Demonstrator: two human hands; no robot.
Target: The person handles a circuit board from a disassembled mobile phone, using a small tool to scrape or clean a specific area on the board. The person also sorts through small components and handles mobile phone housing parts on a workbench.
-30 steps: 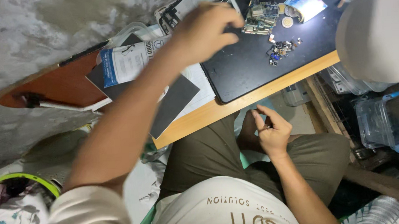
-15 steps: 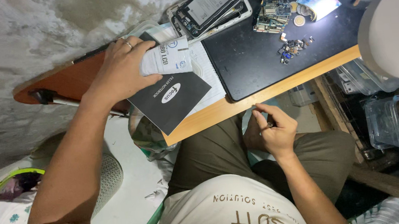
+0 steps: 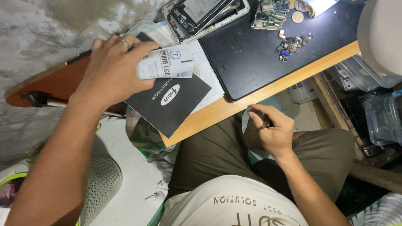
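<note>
- Rough grey concrete wall fills the upper left of my view, and below it sits the wooden table edge (image 3: pixel 273 90) with a black mat (image 3: pixel 258 64) laid on top.
- Compared with half a second back, my left hand (image 3: pixel 111 72) has stayed on the small white packet (image 3: pixel 166 63); both sit at much the same spot on the table, and the grip has not changed.
- A full second ago that same hand was stretched farther along the table toward the circuit board (image 3: pixel 269 11); since then it has drawn back to the near left corner.
- My left hand is closed on the white packet, thumb across its top edge and fingers curled behind it; a ring shows on one finger.
- The packet is a small white rectangle with dark print and a curled, slightly rounded face, lying partly over a black notebook (image 3: pixel 171 105) and touching it.
- The notebook is matt black with a white oval mark, turned at an angle, one corner hanging past the table edge.
- My right hand (image 3: pixel 271 132) has kept to its place below the table edge, over my lap, fingers pinched shut on a thin dark tool (image 3: pixel 265 121) that I cannot make out well.
- Farther up the mat lie an opened phone frame (image 3: pixel 204 7), the circuit board, a coin-like disc (image 3: pixel 297 16) and a cluster of tiny parts (image 3: pixel 291 45).
- Clear plastic boxes (image 3: pixel 389 117) stand on the floor at my right.
</note>
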